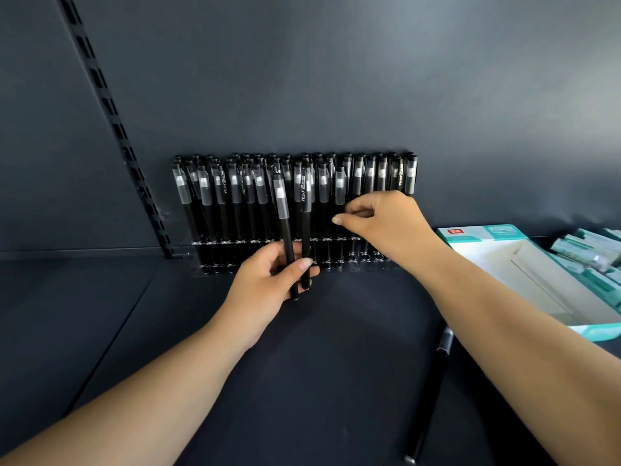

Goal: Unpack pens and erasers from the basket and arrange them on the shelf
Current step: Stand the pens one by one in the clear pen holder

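A: Pens fill most of the clear acrylic rack (356, 268) at twelve o'clock on the dark shelf (188, 307); the racked pens (235, 193) stand upright, row behind row.

B: How much is left, you reckon?

A: Not much for the pens, I'd say. A few open holes show at the rack's right end, near one o'clock. The left hand (268, 284) grips two spare pens (295, 230) upright, fingers curled round the barrels. One loose pen (428, 395) lies flat on the shelf at five o'clock.

B: And the right hand?

A: The right hand (386, 223) reaches into the rack, thumb and fingers pinching a pen (340, 188) that stands in it, either seating or straightening it.

B: Erasers?

A: I can't make out any for certain. At three o'clock sits an open teal-and-white carton (504, 260), its inside bare white card, and beyond it a heap of small teal-wrapped packs (591, 253), too blurred to name. No basket is in view.

B: What are the pens like?

A: Slim round barrels in matte black, with frosted translucent caps and pale lettering. The rack is glossy, see-through plastic; the shelf is smooth painted metal.
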Motion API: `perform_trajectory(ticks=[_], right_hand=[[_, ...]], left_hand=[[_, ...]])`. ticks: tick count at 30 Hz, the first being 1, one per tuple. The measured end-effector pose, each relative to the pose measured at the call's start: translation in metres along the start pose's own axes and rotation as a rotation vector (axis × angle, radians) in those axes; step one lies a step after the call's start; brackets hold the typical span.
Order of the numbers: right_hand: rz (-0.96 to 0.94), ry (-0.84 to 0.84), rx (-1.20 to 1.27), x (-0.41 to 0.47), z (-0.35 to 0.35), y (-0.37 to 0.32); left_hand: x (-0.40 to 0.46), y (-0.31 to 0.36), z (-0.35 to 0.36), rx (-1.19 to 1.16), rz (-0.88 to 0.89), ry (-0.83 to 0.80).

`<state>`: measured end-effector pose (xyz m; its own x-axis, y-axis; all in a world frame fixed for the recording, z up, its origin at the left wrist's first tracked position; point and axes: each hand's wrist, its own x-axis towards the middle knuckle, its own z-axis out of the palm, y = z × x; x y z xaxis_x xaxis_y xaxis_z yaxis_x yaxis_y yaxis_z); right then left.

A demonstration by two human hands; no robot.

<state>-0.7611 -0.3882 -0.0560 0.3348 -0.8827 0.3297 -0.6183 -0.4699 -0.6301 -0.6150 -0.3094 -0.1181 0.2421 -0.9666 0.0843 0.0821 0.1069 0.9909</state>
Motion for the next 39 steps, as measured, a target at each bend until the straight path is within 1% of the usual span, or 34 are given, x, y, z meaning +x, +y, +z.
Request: perform_trajectory(ticks=[3, 4, 6, 8, 11, 14, 17, 18, 22, 25, 27, 30, 32, 34, 36, 39], right_hand=[[-0.014, 0.064, -0.056, 0.000, -0.015, -0.007], [-0.021, 0.088, -0.038, 0.001, -0.021, -0.010], [-0.029, 0.065, 0.120, -0.001, -0.030, -0.016], [-0.011, -0.035, 0.322, -0.004, -0.032, -0.023], [-0.006, -0.247, 0.449, -0.011, -0.027, -0.028], [0.029, -0.324, 0.525, -0.011, -0.023, -0.027], [0.081, -0.395, 0.643, -0.012, -0.024, -0.027], [0.079, -0.400, 0.647, -0.012, -0.022, -0.027], [0.050, -0.314, 0.578, -0.013, -0.012, -0.029], [0.064, -0.292, 0.611, -0.011, -0.018, -0.029], [0.082, -0.243, 0.622, -0.008, -0.028, -0.027], [0.073, -0.085, 0.578, 0.000, -0.040, -0.021], [0.041, 0.048, 0.502, 0.004, -0.043, -0.017], [0.031, 0.139, 0.443, 0.007, -0.044, -0.013], [0.030, 0.172, 0.373, 0.009, -0.041, -0.009], [0.012, 0.167, 0.303, 0.009, -0.036, -0.008]], left_hand=[[-0.002, 0.001, -0.001, -0.013, 0.018, -0.003], [-0.002, 0.002, -0.001, -0.022, 0.025, -0.007], [-0.004, 0.004, 0.000, -0.041, 0.033, -0.017], [-0.007, 0.006, 0.002, -0.033, 0.040, -0.040], [-0.011, 0.008, 0.005, -0.014, 0.054, -0.083], [-0.012, 0.009, 0.006, -0.031, 0.073, -0.080], [-0.012, 0.009, 0.005, 0.001, 0.099, -0.065], [-0.012, 0.009, 0.005, 0.014, 0.106, -0.061], [-0.012, 0.008, 0.006, 0.033, 0.120, -0.057], [-0.011, 0.007, 0.008, -0.042, 0.077, -0.056], [-0.010, 0.006, 0.008, -0.036, 0.050, -0.051], [-0.008, 0.005, 0.007, 0.035, 0.044, -0.033], [-0.006, 0.005, 0.007, 0.001, 0.021, -0.012], [-0.005, 0.005, 0.007, -0.041, 0.008, 0.014], [-0.005, 0.005, 0.007, -0.045, 0.017, 0.037], [-0.005, 0.003, 0.007, 0.011, 0.065, 0.047]])
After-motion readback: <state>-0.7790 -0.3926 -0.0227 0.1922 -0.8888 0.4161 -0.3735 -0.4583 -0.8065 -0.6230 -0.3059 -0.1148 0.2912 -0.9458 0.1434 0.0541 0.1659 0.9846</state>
